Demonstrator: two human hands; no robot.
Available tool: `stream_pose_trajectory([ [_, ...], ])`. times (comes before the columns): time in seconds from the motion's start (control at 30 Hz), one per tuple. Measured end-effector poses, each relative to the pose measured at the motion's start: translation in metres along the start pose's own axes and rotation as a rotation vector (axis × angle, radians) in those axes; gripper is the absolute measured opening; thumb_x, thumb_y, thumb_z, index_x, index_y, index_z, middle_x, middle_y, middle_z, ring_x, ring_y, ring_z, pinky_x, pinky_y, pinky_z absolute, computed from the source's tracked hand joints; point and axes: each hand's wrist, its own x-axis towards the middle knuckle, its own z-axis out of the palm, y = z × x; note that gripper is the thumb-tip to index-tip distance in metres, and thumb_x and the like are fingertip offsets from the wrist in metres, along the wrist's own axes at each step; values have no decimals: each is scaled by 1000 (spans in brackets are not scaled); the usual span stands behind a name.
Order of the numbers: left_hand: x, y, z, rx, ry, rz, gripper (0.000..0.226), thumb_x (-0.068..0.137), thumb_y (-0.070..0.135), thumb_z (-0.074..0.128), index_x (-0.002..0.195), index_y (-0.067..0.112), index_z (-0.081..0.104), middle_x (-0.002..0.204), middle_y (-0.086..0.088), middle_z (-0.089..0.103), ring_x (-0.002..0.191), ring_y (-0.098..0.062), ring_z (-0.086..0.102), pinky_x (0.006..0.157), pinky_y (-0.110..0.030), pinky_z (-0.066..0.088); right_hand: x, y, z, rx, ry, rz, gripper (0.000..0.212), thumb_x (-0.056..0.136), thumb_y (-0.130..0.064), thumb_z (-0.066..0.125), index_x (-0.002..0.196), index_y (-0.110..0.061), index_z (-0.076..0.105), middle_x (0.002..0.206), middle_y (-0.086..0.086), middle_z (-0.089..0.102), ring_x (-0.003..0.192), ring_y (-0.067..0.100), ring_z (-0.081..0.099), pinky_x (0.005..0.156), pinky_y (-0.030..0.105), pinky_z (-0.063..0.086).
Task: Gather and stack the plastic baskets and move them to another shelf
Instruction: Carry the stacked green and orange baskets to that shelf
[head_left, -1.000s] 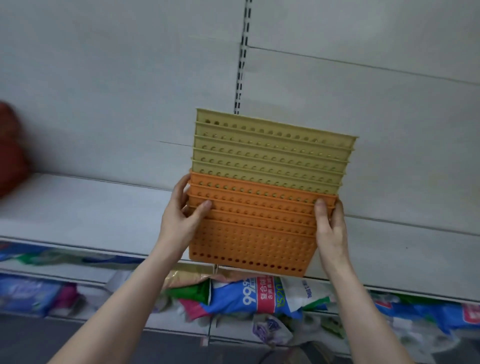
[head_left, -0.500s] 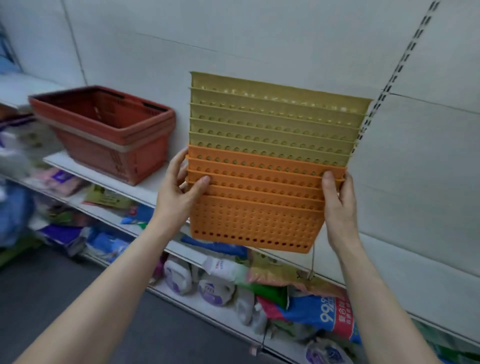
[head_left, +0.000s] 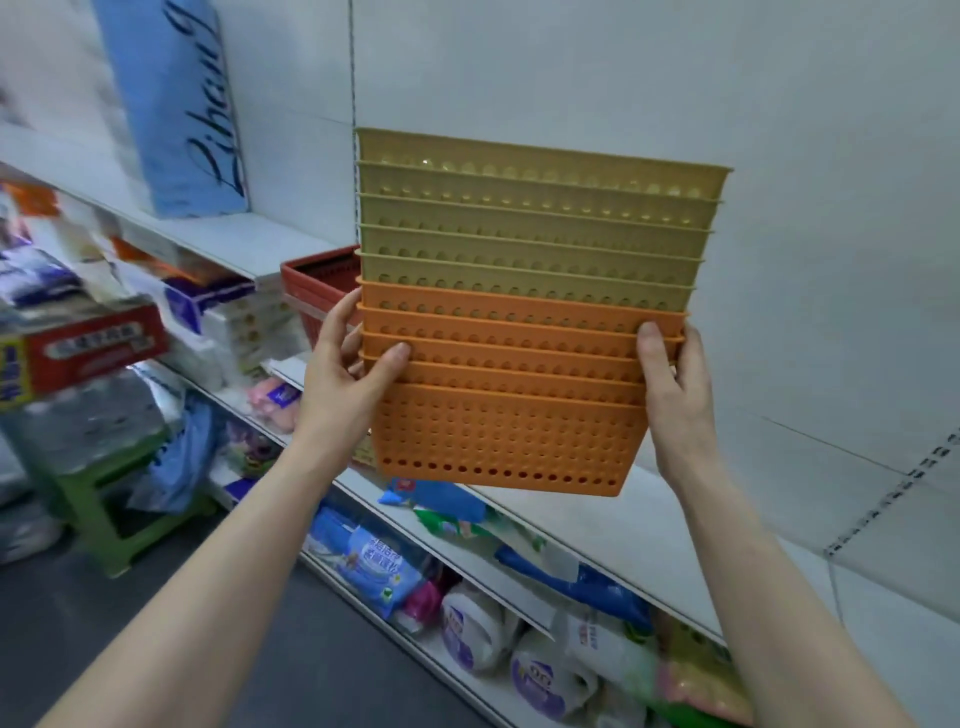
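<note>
A nested stack of perforated plastic baskets (head_left: 519, 332) hangs in the air in front of the white shelf wall, orange ones at the bottom and yellow-green ones on top. My left hand (head_left: 343, 384) grips the stack's left side at the orange rims. On the opposite side, my right hand (head_left: 675, 395) clamps the orange rims with the thumb in front. The stack sits slightly tilted, above the white shelf board (head_left: 649, 525).
A red shopping basket (head_left: 317, 286) stands on the shelf behind my left hand. Farther left are boxes and tissue packs (head_left: 223, 322), a blue sign (head_left: 182, 104) and a green stool (head_left: 109, 499). Detergent bags (head_left: 483, 623) fill the lower shelf.
The view has swung left along the aisle with the stack still held in both hands. The red shopping basket, far left before, is now just behind my left hand; more stocked shelves appeared.
</note>
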Motion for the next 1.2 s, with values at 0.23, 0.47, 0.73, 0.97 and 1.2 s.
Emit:
stream_pose_trajectory([
  [0.23,110,-13,-62,-22,70,57,57,83,26,70,133,40,45,112,0,67,104,-15,67,87,-31,55,88,-9,115,28,-30,-78,43,97,-53,46,134,-31,49,118,-16,63,109,4,62,97,38,52],
  [0.47,230,-34,-127,-50,152,103,69,78,31,71,140,33,41,123,-7,66,103,-18,67,81,-32,55,185,-22,236,44,-42,-173,39,97,-50,49,130,-29,52,109,-24,62,101,-12,58,100,35,49],
  [0.73,353,-78,-231,-38,160,143,60,87,22,67,139,36,41,113,3,70,100,-14,69,78,-27,54,241,-22,389,53,-81,-185,40,94,-58,47,129,-38,49,118,-23,62,113,-2,59,105,41,47],
  [0.97,464,-116,-330,-13,47,143,61,89,23,66,142,33,38,123,-2,66,104,-11,66,79,-21,53,264,-24,520,41,10,-186,37,99,-47,47,132,-30,49,118,-22,61,111,-7,58,104,35,48],
  [1.2,565,-160,-381,2,-47,177,59,92,16,62,144,26,36,115,5,65,104,-6,63,87,-27,51,299,-7,608,21,7,-199,53,95,-39,60,140,-19,41,131,-7,58,117,-1,57,96,18,47],
])
